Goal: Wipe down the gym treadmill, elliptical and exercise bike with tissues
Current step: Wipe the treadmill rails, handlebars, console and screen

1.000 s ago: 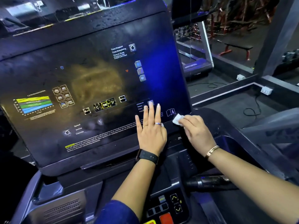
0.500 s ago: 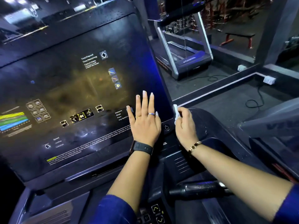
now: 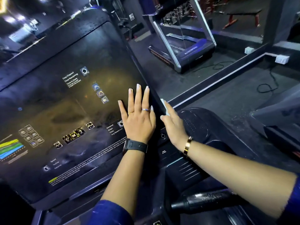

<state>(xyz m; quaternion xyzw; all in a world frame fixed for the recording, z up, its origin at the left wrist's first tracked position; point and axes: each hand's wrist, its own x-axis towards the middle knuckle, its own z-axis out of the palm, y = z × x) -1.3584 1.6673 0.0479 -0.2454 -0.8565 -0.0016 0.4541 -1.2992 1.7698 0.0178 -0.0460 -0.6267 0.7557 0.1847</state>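
Right grip (image 3: 174, 127), fingers near straight, presses a tissue (image 3: 164, 105) against the right edge of the exercise machine's console (image 3: 73, 103). At its 9 o'clock the left grip (image 3: 138, 122) lies flat and released on the screen. The job looks early: speckles dot the glass, and no elliptical or bike is in sight. A treadmill (image 3: 194, 51) stands at 1 o'clock on the dark gym floor (image 3: 227, 95).

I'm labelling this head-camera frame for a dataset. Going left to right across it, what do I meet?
coloured graph → OK button → left hand → right hand with the tissue → white wall sockets
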